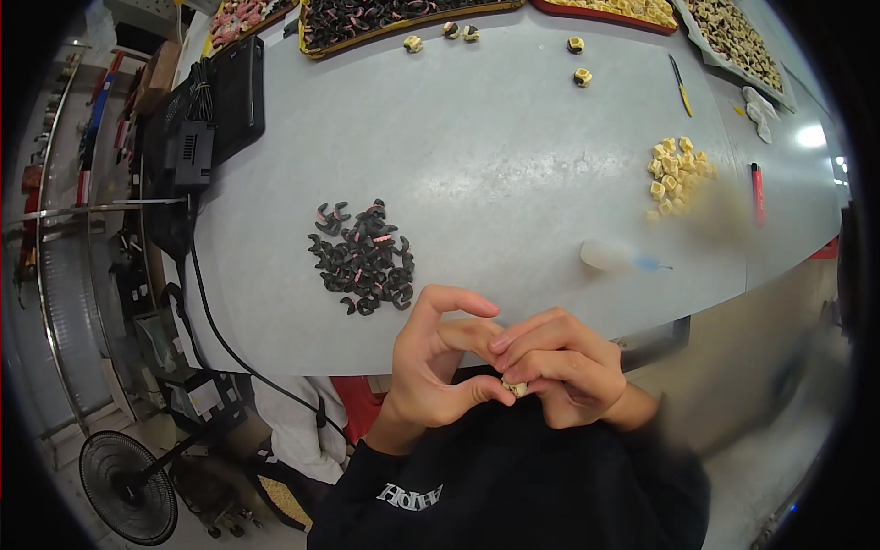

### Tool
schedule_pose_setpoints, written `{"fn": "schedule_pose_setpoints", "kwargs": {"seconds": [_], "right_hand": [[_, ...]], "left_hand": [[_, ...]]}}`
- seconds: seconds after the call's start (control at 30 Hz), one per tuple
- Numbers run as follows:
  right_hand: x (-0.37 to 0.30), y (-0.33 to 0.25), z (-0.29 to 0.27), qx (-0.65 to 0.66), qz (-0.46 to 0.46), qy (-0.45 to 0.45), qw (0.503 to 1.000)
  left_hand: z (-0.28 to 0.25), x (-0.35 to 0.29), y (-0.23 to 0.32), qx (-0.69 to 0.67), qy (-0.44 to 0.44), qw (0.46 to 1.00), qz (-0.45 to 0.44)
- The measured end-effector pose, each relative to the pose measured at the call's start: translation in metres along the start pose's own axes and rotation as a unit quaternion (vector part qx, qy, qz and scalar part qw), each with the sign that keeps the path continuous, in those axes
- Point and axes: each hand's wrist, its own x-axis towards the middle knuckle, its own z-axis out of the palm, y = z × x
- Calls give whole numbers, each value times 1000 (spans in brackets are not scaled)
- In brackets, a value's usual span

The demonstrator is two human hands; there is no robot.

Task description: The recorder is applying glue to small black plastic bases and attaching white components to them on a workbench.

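Note:
Close to my body, just off the table's near edge, both hands meet around a small cream-coloured piece [518, 389]. My right hand [573, 367] pinches it between bent fingers and thumb. The thumb of my left hand [435, 367] presses its left side, while the left fingers curl above and touch the right fingertips. Fingers cover most of the piece, so its full shape is hidden. Left of centre on the table lies a pile of black curved pieces [362, 261], a few showing pink ridged strips. Small hollow cream blocks [674, 174] are heaped at the right.
Several black-and-cream assembled pieces [582, 77] stand toward the back. Trays of black parts [385, 23] and cream parts [610, 11] line the far edge. A yellow-handled tool [681, 87], a red marker [758, 194] and a cable [215, 325] lie around; a fan [128, 488] stands lower left.

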Motion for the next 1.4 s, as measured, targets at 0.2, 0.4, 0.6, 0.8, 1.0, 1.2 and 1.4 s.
{"fn": "schedule_pose_setpoints", "kwargs": {"seconds": [0.2, 0.4, 0.6, 0.8, 1.0, 1.2, 1.4], "right_hand": [[0, 0, -3, -26, -7, -24, 999], [13, -1, -8, -64, 15, -24, 998], [64, 7, 12, -275, 85, 159, 945], [31, -3, 14, -295, 27, 113, 948], [-7, -8, 3, -270, 4, 107, 957], [-22, -16, -23, -313, -31, 146, 938], [-29, -12, -44, -360, -30, 196, 912]], "left_hand": [[-1, 1, 0, 13, -4, 1000, 5], [6, -4, 7, 123, 77, 987, 70], [-24, -15, 25, 449, 299, 783, 311], [-56, -19, 49, 700, 244, 649, 171], [-63, -22, 48, 634, 226, 728, 134], [-65, -22, 53, 645, 219, 723, 116], [-76, -26, 62, 697, 126, 690, 152]]}}
